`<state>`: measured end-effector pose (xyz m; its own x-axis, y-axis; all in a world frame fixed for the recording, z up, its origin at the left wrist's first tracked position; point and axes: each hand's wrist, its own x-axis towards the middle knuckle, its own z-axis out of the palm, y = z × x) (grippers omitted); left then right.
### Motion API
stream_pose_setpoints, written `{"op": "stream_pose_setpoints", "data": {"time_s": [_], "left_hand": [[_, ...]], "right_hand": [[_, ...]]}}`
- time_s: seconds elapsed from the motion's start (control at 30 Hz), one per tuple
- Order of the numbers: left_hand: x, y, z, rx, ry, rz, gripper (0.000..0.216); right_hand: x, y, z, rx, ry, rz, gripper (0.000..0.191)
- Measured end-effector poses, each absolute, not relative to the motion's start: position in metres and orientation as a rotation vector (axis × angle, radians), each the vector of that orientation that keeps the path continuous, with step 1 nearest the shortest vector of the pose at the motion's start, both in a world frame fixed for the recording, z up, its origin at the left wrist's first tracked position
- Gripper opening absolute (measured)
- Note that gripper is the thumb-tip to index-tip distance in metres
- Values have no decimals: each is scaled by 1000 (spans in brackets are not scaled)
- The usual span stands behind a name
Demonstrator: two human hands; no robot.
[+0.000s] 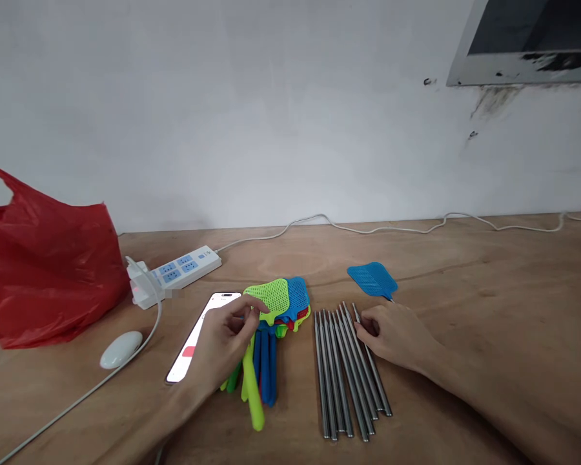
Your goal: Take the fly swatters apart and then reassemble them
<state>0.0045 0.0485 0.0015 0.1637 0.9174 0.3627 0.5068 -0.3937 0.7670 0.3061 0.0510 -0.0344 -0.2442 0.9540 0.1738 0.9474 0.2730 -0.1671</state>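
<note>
A stack of plastic fly-swatter heads (281,303) in green, blue, red and yellow lies in the middle of the wooden table (489,290). My left hand (227,342) pinches the neck of the lime green one on top. To the right lie several steel rods (346,368) side by side. My right hand (397,336) rests on the table against the rightmost rod, fingers curled on it. A single blue swatter head (372,279) lies just beyond that hand, its handle hidden under it.
A phone (198,339) with a lit screen lies under my left hand. A white power strip (174,274) and its cable, a white oval adapter (121,349) and a red plastic bag (43,265) sit at the left. A white wall stands behind.
</note>
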Motion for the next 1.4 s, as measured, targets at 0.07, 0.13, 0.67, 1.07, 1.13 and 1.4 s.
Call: {"op": "stream_pose_setpoints", "data": {"time_s": [0.07,0.13,0.67,1.07,1.13,1.4], "left_hand": [[7,47,-2,1935,1307,1177,24],[8,46,-5,1978,1282,1205,23],[14,38,2,2335,947,923,21],[22,33,-11,1924,825,918,8],[22,33,-13,1840,819,948,10],[13,34,-1,1902,898,1190,23]], "right_hand": [[306,51,-35,-1758,-2304,43,34],[306,51,-35,-1760,-2304,49,33],[307,51,-34,-1767,-2306,64,31],[305,52,-36,-1784,-2278,79,31],[304,51,-35,-1796,-2265,77,31],[305,52,-34,-1892,-2140,103,25]]}}
